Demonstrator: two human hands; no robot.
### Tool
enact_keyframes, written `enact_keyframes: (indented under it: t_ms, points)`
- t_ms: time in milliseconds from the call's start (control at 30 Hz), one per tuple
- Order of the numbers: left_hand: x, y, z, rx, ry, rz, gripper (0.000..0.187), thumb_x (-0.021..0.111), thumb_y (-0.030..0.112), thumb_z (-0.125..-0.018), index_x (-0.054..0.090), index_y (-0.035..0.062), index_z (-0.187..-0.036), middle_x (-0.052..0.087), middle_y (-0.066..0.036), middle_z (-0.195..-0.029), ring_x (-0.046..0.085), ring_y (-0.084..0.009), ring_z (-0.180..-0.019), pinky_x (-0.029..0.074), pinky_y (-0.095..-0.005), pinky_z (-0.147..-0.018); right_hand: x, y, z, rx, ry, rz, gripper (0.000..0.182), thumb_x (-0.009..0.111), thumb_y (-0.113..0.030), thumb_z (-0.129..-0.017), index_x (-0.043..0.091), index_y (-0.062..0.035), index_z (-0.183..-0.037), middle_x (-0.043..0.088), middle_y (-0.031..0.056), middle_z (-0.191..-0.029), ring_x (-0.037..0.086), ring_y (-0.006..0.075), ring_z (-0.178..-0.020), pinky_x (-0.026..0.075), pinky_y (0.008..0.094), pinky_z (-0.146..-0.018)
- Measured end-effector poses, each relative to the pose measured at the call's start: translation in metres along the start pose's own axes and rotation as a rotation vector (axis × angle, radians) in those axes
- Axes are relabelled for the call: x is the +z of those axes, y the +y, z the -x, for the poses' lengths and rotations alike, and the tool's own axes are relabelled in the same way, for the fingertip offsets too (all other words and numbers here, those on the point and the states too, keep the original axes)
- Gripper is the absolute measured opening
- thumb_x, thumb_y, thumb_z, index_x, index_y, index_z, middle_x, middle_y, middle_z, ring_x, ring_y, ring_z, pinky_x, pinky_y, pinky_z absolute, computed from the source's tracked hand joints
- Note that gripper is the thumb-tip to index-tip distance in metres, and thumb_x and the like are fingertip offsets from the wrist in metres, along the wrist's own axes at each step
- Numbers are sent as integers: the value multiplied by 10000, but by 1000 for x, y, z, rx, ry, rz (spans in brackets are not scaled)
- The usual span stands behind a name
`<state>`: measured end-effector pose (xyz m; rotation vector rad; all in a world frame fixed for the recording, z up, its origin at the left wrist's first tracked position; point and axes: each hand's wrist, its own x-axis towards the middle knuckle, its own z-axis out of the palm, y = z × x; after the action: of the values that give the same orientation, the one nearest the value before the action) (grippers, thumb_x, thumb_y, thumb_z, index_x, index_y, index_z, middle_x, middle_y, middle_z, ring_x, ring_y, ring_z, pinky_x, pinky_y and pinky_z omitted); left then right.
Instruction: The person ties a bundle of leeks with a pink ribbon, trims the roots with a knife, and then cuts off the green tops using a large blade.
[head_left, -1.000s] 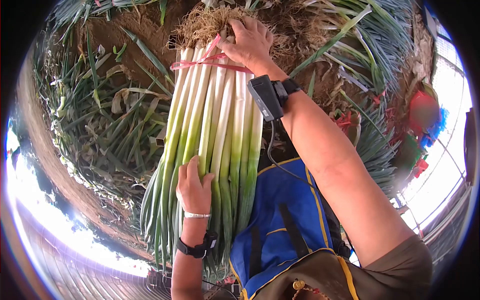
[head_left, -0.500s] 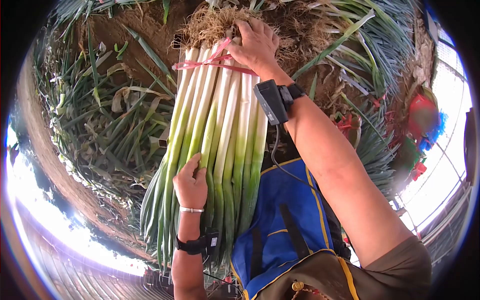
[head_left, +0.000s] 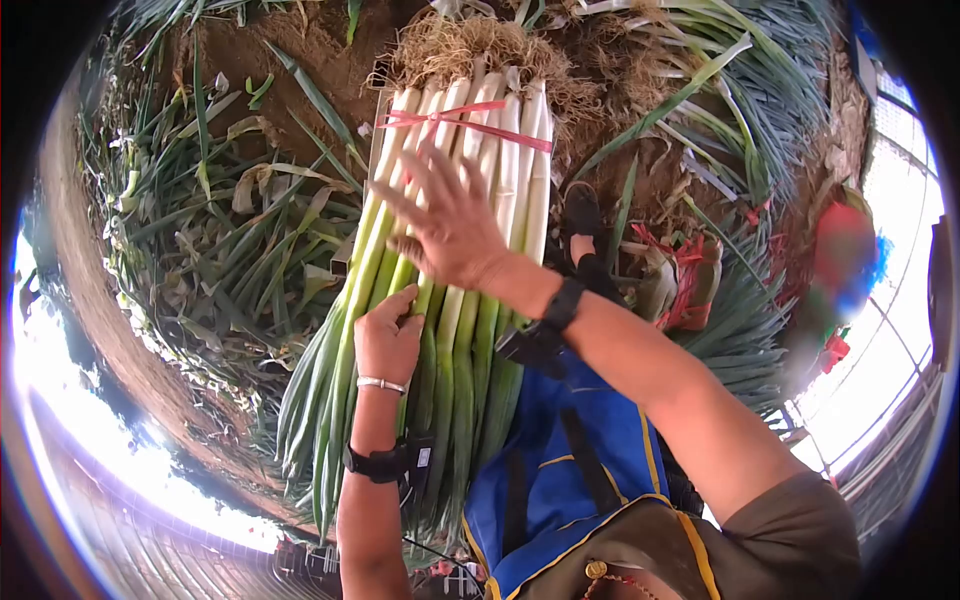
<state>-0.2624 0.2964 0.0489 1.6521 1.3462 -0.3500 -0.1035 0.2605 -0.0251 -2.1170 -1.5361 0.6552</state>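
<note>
A bundle of long green onions (head_left: 512, 195) lies before me, roots (head_left: 480, 50) at the far end and green leaves toward me. Pink tie tape (head_left: 480, 127) is knotted around the white stalks just below the roots. Above the middle of the stalks, my right hand (head_left: 450, 230) is open, its fingers spread and pointing at the tape. My left hand (head_left: 385, 335) rests on the left side of the bundle where white turns to green, thumb and fingers curled against the stalks. Both wrists carry black strapped devices.
Loose onion leaves (head_left: 250, 250) cover the ground on the left. Another heap of green onions (head_left: 790, 90) lies at the upper right. Beside the bundle on the right, a thing wrapped with red tape (head_left: 690, 280) stands near a dark shoe (head_left: 582, 210). A blue apron (head_left: 540, 480) covers my lap.
My right hand has left the roots and come down toward me over the stalks, fingers spreading. The bundle's root end has shifted slightly right; my left hand has slid slightly up.
</note>
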Motion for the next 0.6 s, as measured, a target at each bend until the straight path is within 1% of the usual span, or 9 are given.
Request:
enact_keyframes:
  t_ms: [33, 67, 100, 167, 200, 233, 300, 433, 600]
  points:
    - [-3, 1, 1, -33, -47, -2, 359, 656, 0, -746, 650, 4, -1105, 696, -105, -906, 655, -147, -800, 503, -265, -759, 14, -3, 9, -40, -90, 0, 787, 578, -549, -825, 190, -321, -1470, 200, 144, -1508, 154, 335, -1404, 104, 562, -1117]
    - [-4, 0, 2, -4, -35, 16, 357, 661, 21, -756, 645, 3, -1112, 694, -128, -906, 662, -173, -808, 505, -278, -764, 18, -4, 9, -92, -92, 54, 755, 525, -570, -847, 182, -327, -1473, 181, 138, -1515, 130, 328, -1412, 84, 548, -1119]
    - [-4, 0, 6, -8, -24, 17, 357, 661, 21, -756, 645, 3, -1112, 694, -128, -906, 662, -173, -808, 505, -278, -764, 23, -4, 7, -21, -73, 35, 730, 469, -589, -867, 167, -326, -1477, 147, 133, -1526, 116, 328, -1414, 89, 560, -1114]
    - [2, 7, 17, 78, 74, -141, 345, 656, 15, -759, 638, -4, -1103, 685, -152, -909, 668, -246, -812, 509, -313, -763, 29, 0, 9, -75, -43, 45, 715, 440, -593, -881, 155, -328, -1481, 117, 131, -1536, 86, 340, -1417, 82, 577, -1106]
    - [4, 12, 26, 159, 141, -279, 295, 644, 9, -767, 642, 1, -1062, 670, -165, -931, 649, -316, -829, 510, -354, -748, 30, -1, 10, -78, -44, 48, 715, 440, -593, -881, 155, -328, -1481, 117, 131, -1536, 86, 340, -1417, 82, 577, -1106]
    - [4, 17, 35, 161, 151, -273, 295, 644, 9, -767, 642, 1, -1062, 670, -165, -931, 649, -316, -829, 510, -354, -748, 32, 0, 8, -72, -54, 35, 713, 429, -599, -883, 154, -326, -1482, 106, 130, -1538, 79, 349, -1417, 80, 582, -1103]
    - [4, 19, 61, 230, 447, -481, 247, 638, 58, -796, 638, 25, -1041, 664, -127, -946, 628, -318, -827, 493, -403, -748, 35, 1, 10, -60, -74, 16, 711, 419, -605, -886, 153, -324, -1482, 94, 129, -1541, 72, 357, -1416, 78, 588, -1100]
    - [22, 10, 91, 185, 309, -428, 229, 641, 55, -795, 645, 34, -1023, 649, -133, -917, 612, -302, -832, 491, -379, -747, 44, 0, 7, -65, -49, 126, 735, 418, -638, -870, 165, -316, -1480, 79, 138, -1537, 64, 357, -1414, 87, 580, -1099]
    - [38, 4, 93, 112, 428, -579, 312, 683, 91, -754, 652, 69, -1064, 540, -69, -1023, 539, -274, -911, 462, -392, -765, 37, 2, 7, -69, -77, 64, 656, 338, -623, -905, 227, -304, -1468, 88, 137, -1541, 47, 352, -1418, 68, 574, -1106]
